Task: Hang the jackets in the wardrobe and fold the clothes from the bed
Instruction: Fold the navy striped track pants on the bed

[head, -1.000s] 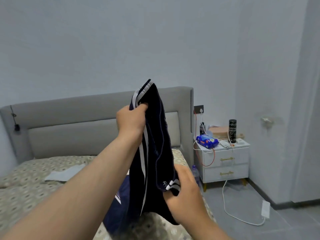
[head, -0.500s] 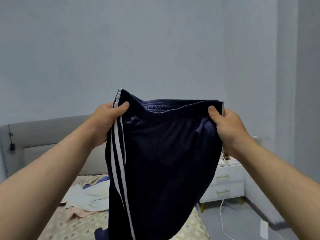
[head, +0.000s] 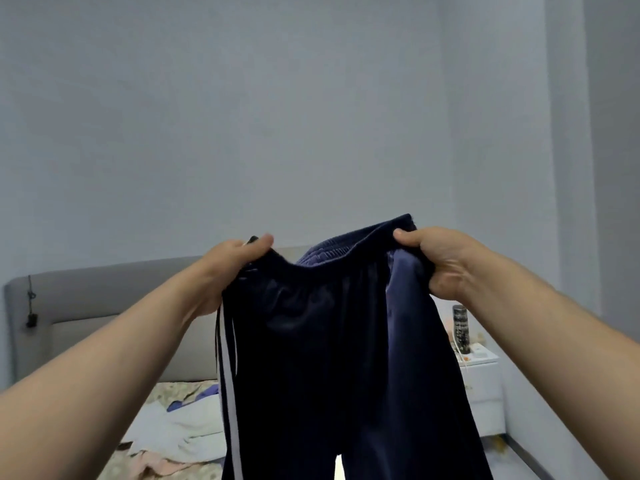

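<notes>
Head view: the navy track pants have gone from a bunched bundle, gripped high by one hand and low by the other a second ago, to hanging open by the waistband. Half a second ago that band was pulled taut and flat. Now it sags in a shallow curve between the hands, and its rear half shows behind the front edge.

The left hand pinches one end of the band, with the thumb on top and the fingers curled under the cloth. The right hand clutches a gathered fistful at the other end.

The pants hang in the air over the near side of the bed, well above its sheet and in front of its headboard. I judge that the garment has been found and oriented and is ready to be laid down for folding; the folding itself has not begun.

The fabric is dark, smooth and slightly shiny, and it falls in soft vertical folds. White side stripes run down the seam below the left hand, and a gap at the bottom edge separates the two legs.

On the bed, behind the pants, lie a crumpled white garment and a pink garment, not yet folded. A nightstand stands just beside the bed.
</notes>
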Tool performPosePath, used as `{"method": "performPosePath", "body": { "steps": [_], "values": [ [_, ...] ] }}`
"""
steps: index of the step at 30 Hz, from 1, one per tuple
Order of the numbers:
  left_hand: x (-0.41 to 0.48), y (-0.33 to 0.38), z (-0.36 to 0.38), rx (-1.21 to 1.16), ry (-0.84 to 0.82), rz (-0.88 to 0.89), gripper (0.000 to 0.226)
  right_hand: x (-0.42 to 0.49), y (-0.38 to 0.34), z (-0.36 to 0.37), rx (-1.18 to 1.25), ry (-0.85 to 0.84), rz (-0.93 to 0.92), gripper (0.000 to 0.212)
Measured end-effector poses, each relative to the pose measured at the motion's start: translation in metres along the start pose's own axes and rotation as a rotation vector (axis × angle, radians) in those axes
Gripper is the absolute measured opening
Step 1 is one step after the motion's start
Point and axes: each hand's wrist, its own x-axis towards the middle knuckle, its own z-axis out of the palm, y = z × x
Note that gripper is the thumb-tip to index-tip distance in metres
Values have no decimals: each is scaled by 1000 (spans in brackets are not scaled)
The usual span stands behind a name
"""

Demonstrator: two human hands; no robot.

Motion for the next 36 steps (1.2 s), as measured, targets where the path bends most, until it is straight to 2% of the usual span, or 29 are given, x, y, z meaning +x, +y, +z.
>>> {"method": "performPosePath", "body": {
  "steps": [4, 6, 9, 13, 16, 18, 20, 24, 26, 29, 32, 36],
  "values": [
    [5, -12, -10, 95, 157, 178, 20, -1, 2, -8, -33, -78, -3, 31],
    [8, -15, -19, 87, 165, 196, 18, -1, 0, -14, -27, -138, -14, 37],
    [8, -15, -24, 69, 156, 262, 7, 0, 3, -19, -64, -160, -46, 34],
    [6, -13, -26, 245, 160, 419, 44, 5, 4, -23, -120, -81, -152, 22],
    [4, -10, -24, 447, 127, 507, 50, 10, 5, -27, -143, -21, -197, 19],
    [4, -8, -19, 535, 126, 512, 47, 14, 8, -29, -158, 13, -204, 25],
    [4, -7, -13, 572, 126, 476, 42, 15, 11, -29, -180, 47, -225, 21],
    [-1, -4, -6, 594, 80, 370, 9, 16, 14, -26, -168, 103, -286, 29],
    [-3, -8, -3, 632, 58, 353, 6, 18, 14, -26, -148, 100, -294, 30],
    [-1, -20, 0, 713, 96, 405, 24, 17, 15, -27, -103, 87, -296, 31],
    [-1, -22, 6, 460, 166, 367, 26, 15, 18, -28, -96, 130, -307, 29],
    [8, -16, 31, 135, 343, 202, 26, 22, 25, -14, 6, 291, -236, 16]
  ]
}}
